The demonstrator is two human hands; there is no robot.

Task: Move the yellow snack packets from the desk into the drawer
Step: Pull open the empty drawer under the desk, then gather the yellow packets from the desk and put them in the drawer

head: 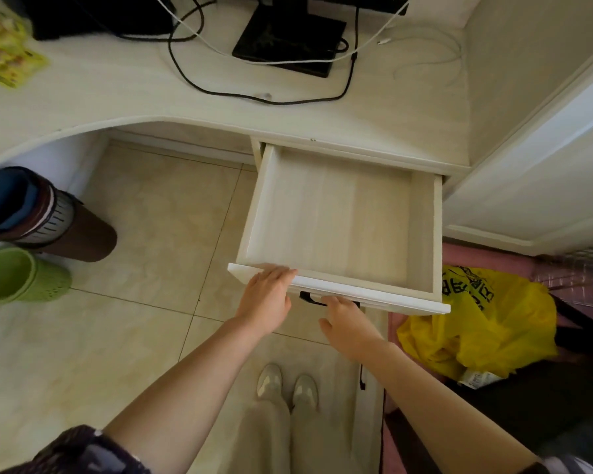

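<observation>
The pale wooden drawer (336, 213) stands pulled out from under the desk (117, 97), and nothing lies inside it. My left hand (266, 299) rests with straight fingers on the top of the drawer's front edge. My right hand (348, 323) is just below that front, its fingers curled around the dark handle (308, 299). The yellow snack packets (6, 49) lie in a heap at the far left of the desk, far from both hands.
Black and white cables (220, 80) and a black monitor base (288, 39) lie on the desk behind the drawer. A brown bin (48, 217) and a green bin (21, 275) stand on the tiled floor at left. A yellow plastic bag (476, 323) sits at right.
</observation>
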